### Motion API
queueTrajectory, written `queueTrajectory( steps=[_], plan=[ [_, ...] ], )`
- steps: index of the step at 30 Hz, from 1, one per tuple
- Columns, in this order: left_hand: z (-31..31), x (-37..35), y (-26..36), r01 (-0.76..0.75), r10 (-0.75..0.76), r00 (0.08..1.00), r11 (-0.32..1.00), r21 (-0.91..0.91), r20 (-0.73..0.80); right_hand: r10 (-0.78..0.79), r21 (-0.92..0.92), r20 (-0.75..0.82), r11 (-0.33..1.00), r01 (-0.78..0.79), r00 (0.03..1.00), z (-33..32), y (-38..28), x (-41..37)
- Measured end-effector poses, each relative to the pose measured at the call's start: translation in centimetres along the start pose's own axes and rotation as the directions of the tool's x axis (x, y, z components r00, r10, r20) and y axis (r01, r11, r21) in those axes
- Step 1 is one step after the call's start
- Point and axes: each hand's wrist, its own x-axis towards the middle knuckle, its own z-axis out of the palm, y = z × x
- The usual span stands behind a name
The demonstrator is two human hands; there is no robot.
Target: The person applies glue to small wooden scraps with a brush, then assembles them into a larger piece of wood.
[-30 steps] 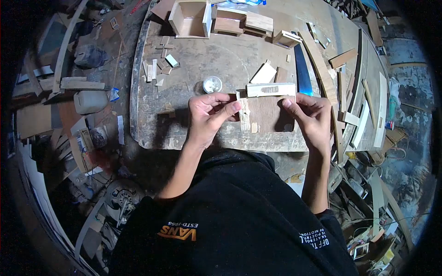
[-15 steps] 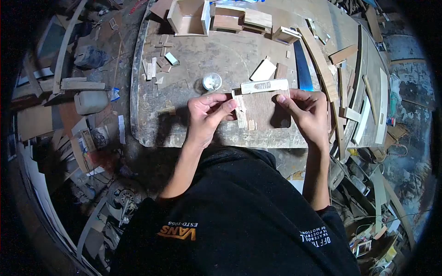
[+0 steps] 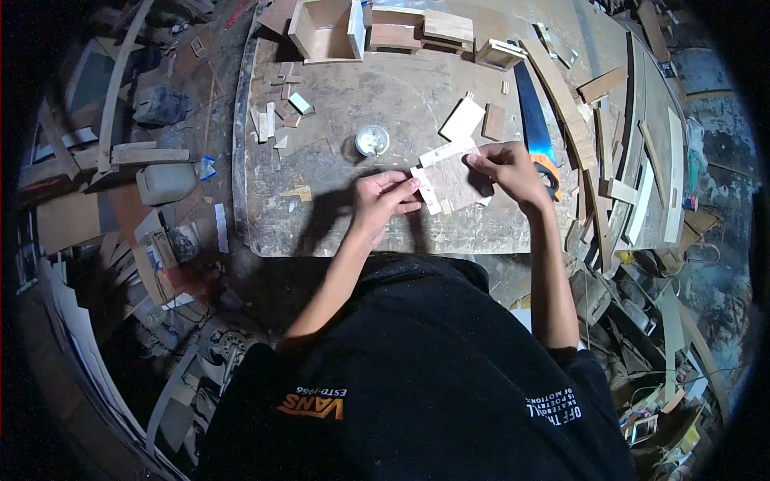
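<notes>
Between my hands is a small wooden panel (image 3: 455, 183) with pale strips along its far and left edges. It is tilted, its right side farther from me. My left hand (image 3: 382, 204) pinches the left edge between thumb and fingers. At the upper right corner, my right hand (image 3: 508, 175) grips the panel with its thumb on top. A small round tub (image 3: 372, 142) with whitish contents stands on the worktable beyond my left hand. Close to my right hand lies a handsaw (image 3: 536, 120) with a dark blade and an orange handle.
On the worktable (image 3: 337, 100), an open wooden box (image 3: 330, 34) and small wooden frames (image 3: 425, 30) stand at the far edge. Offcuts (image 3: 462, 120) lie beyond the panel. Long strips (image 3: 559, 112) cover the right side. Scrap and a jerrycan (image 3: 167, 184) are on the floor at left.
The panel has turned counterclockwise, its right side swinging away from me. My right hand has moved up and left, revealing the saw handle. My left hand has shifted slightly right.
</notes>
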Motion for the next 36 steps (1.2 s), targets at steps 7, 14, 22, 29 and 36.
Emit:
queueTrajectory(
  steps=[7,14,22,29,36],
  plan=[
    [-2.4,5.3,-7.7,0.225,-0.207,0.968,0.966,0.123,-0.142,0.139,-0.031,0.027,0.990,-0.139,0.990,1.9,10.8,4.1],
    [-4.1,10.0,-11.3,0.246,-0.171,0.959,0.895,0.371,-0.225,0.209,0.155,-0.034,0.967,-0.201,0.977,5.1,21.8,6.4],
    [-5.7,12.3,-15.3,0.021,0.139,0.973,0.746,0.665,-0.186,0.050,-0.174,-0.372,0.977,-0.122,0.927,7.9,22.8,6.9],
    [-5.0,12.1,-14.2,0.016,0.177,0.970,0.640,0.768,-0.168,-0.042,-0.286,-0.494,0.951,-0.117,0.869,6.7,22.8,5.4],
    [-5.7,11.8,-14.1,0.080,0.131,0.964,0.689,0.720,-0.233,-0.362,-0.731,-0.432,0.677,-0.085,0.826,-1.8,20.7,3.8]
  ],
)
